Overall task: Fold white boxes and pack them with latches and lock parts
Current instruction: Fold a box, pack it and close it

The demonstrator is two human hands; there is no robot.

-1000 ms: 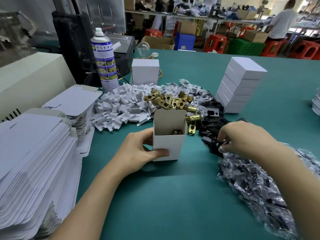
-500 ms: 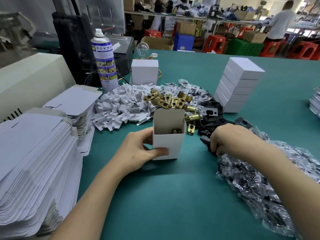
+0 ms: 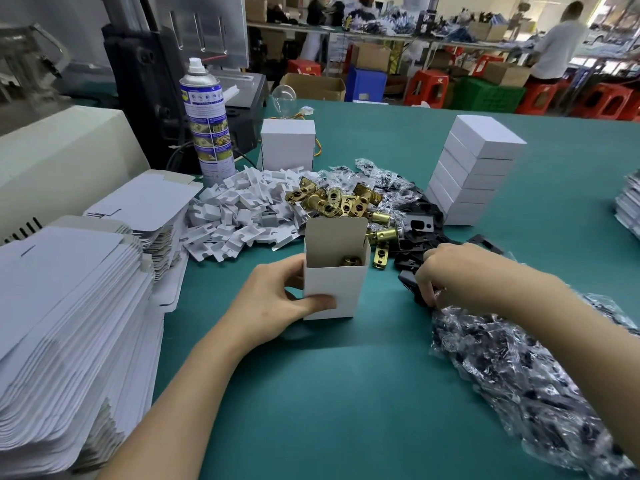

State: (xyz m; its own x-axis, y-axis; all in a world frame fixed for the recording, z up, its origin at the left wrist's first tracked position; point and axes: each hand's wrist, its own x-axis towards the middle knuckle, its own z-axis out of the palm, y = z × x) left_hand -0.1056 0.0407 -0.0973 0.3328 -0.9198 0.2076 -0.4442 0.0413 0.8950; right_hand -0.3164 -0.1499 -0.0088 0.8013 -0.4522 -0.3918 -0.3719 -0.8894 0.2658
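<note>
At the middle of the green bench (image 3: 346, 393) stands the open white box (image 3: 334, 289), upright, its lid flap raised at the back and one brass latch (image 3: 350, 260) showing inside. Just behind lies a heap of brass latches (image 3: 332, 200), with white plastic pieces (image 3: 242, 213) to its left and black plates (image 3: 417, 233) to its right. Clear bags of dark parts (image 3: 519, 368) spread along the right. A stack of closed white boxes (image 3: 474, 171) rises beyond, and flat box blanks (image 3: 62, 323) are piled at far left. The left hand (image 3: 277, 299) grips the box, thumb across its front and fingers round its left side. The right hand (image 3: 453, 271) has its fingers curled down among the black plates at the edge of the bags. What they hold cannot be made out.
</note>
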